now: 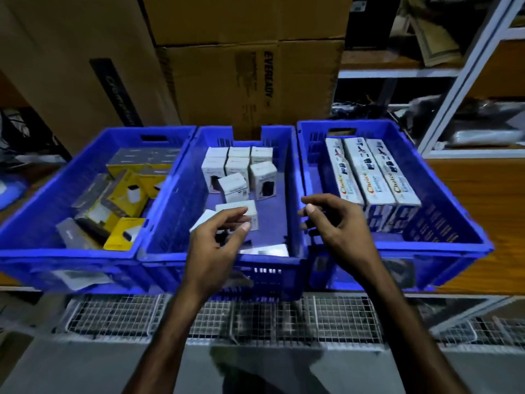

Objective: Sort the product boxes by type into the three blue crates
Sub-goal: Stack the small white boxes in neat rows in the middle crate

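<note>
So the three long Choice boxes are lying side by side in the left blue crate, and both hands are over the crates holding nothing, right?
Not quite. The three long Choice boxes lie side by side in the right blue crate, as the head view shows. The left hand and right hand are indeed over the crates holding nothing.

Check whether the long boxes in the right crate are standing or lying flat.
Lying flat. The three long boxes lie side by side in the right crate, printed faces up, on a further layer of boxes beneath.
</note>
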